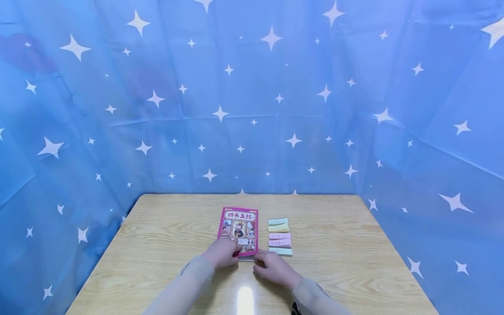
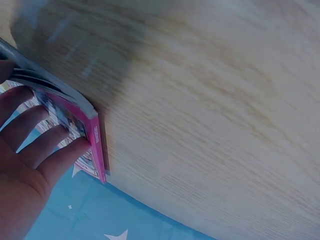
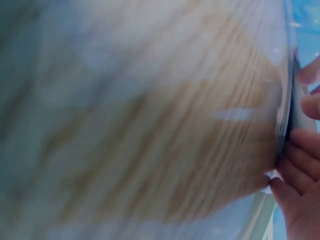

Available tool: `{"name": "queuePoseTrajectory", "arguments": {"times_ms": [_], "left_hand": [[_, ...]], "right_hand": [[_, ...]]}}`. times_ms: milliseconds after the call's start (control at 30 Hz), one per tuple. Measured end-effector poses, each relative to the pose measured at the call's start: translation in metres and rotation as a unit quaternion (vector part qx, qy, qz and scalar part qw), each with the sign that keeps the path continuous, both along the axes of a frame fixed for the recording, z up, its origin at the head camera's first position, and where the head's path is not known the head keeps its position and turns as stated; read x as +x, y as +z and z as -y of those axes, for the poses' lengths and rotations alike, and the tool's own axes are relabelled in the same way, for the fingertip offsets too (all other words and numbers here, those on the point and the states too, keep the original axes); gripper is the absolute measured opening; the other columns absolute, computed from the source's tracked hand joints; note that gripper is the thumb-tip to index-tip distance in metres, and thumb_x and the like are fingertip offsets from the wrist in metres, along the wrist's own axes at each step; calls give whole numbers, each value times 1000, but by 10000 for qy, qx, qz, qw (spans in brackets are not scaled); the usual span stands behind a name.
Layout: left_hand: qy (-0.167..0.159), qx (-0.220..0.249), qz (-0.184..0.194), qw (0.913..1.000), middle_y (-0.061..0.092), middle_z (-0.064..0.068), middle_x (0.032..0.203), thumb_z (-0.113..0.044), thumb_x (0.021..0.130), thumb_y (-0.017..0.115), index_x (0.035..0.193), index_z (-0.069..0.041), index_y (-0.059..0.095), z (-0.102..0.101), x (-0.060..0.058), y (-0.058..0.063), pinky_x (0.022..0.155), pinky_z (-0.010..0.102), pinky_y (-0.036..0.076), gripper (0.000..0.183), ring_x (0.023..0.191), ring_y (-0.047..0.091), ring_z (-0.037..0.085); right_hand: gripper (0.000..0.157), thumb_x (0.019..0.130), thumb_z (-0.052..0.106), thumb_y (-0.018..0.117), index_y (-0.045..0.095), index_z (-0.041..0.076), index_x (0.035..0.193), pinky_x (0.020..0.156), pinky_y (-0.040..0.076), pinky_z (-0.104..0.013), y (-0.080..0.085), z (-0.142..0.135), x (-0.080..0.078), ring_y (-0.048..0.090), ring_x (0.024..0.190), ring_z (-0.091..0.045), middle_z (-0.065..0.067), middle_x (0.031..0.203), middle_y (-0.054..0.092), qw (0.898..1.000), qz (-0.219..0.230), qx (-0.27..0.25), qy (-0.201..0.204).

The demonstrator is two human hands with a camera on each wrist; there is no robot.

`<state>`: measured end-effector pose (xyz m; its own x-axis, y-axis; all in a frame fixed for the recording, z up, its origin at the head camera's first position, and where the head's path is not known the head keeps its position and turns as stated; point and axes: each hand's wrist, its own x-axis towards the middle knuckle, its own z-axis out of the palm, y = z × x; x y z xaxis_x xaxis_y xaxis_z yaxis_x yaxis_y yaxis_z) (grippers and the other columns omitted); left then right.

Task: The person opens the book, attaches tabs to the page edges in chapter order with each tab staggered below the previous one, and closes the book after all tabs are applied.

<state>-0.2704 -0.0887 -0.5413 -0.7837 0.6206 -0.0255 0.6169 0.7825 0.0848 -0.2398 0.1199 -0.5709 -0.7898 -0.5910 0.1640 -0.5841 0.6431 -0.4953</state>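
Saw sleeves (image 1: pixel 179 282) nearest the head camera, stretched in from the near side of the bench (image 1: pixel 118 262). Found the book (image 1: pixel 238 217) on the bench, front cover up with a magenta border, between the person and the starry curtain (image 1: pixel 252 87). Had the left hand (image 1: pixel 222 253) over its lower left part, with fingers spread and slightly bent on the cover and thumb at the page edges — read as a grip. Had the right hand (image 1: pixel 274 267) at the lower right corner, with fingers partly bent and touching the edge; could not tell if pinching or merely touching. Showed, in the left wrist view, leaves (image 2: pixel 62 86) slightly parted along the near edge, with dark gaps between. Could not tell if lying wholly flat.

Noted five paper strips (image 1: pixel 280 243) just right of the book, stacked in a column in pale blue, yellow, pink and pale green, with writing too small to read.

Judged the step in hand as handling leaves at that near edge. Likely called for light, even pressure from the left hand near the spine — enough to stop sliding, not enough to pin the pages. Seemed best worked from the loose corner with a soft fingertip, spreading the pull along the edge to avoid creasing. Also needed care beside the lowest strip, being close to the right hand and easy to brush askew.
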Motion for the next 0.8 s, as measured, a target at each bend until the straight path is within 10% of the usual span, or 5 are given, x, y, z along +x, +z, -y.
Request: {"name": "queuePoseTrajectory", "arguments": {"times_ms": [800], "left_hand": [[222,-70,-350,9991,18,7,145,-68,72,48,141,-15,22,-15,1,-21,98,54,24,90,130,20,28]], "right_hand": [[33,81,19,59,59,15,113,89,42,-32,-12,-5,2,53,106,-20,-8,123,51,9992,-182,-355,4]]}}
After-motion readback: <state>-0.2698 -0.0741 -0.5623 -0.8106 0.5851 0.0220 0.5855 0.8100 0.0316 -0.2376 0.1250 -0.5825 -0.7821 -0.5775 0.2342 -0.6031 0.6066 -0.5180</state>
